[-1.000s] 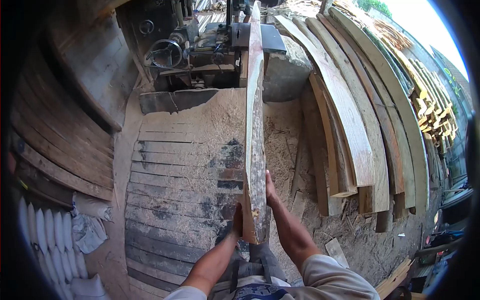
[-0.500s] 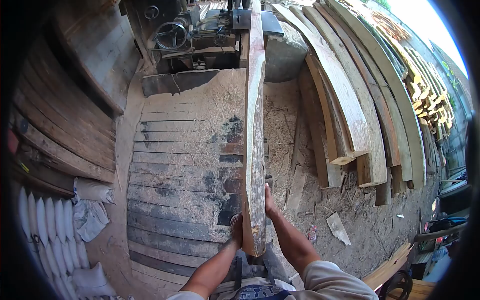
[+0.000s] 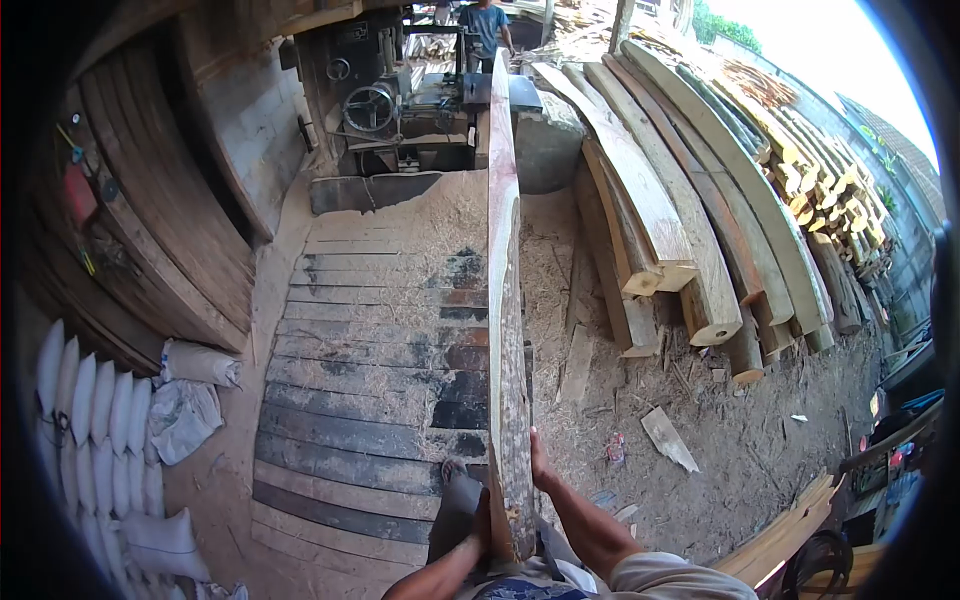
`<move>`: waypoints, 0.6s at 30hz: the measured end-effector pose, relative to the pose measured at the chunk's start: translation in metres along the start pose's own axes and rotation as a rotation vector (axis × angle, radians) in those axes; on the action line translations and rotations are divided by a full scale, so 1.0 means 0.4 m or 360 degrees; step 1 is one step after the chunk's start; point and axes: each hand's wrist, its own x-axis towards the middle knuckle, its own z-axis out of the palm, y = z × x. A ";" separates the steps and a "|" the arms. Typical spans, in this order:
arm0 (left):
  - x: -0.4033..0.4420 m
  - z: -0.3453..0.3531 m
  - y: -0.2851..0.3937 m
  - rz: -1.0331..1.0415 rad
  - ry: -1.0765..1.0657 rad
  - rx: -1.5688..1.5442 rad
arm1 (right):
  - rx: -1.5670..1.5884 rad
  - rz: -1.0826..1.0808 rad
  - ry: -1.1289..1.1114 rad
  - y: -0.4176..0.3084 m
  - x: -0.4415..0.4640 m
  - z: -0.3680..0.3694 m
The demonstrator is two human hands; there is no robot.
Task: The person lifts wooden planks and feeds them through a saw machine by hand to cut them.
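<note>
A long, rough-edged timber plank (image 3: 508, 330) stretches from my waist toward the machine, standing narrow edge up. Its far end overlaps the machine's metal table (image 3: 518, 95) in view; whether it rests there I cannot tell. My left hand (image 3: 483, 517) grips the near end from the left side, fingers partly hidden by the wood. Slightly farther along, my right hand (image 3: 541, 462) presses round the right side. The near end of the plank is close against my body.
A machine with a handwheel (image 3: 368, 108) stands ahead, a person (image 3: 486, 28) behind it. Stacked thick beams (image 3: 660, 215) lie on the right. White sacks (image 3: 160, 545) and leaning boards (image 3: 150, 200) line the left. Sawdust covers the slatted floor (image 3: 350, 415). A wood scrap (image 3: 668, 440) lies right.
My view has tilted up, bringing the person behind the machine into sight. The plank and both hands sit lower in view, and the plank's far end now shows.
</note>
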 end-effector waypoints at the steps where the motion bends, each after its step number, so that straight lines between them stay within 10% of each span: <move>1: -0.067 0.005 -0.034 -0.0002 0.0065 0.0043 | 0.0010 -0.0006 -0.0020 0.029 -0.054 0.003; 18: -0.887 -0.285 -0.550 0.0086 -0.0025 -0.0240 | 0.0109 -0.0030 0.0095 0.355 -0.884 0.249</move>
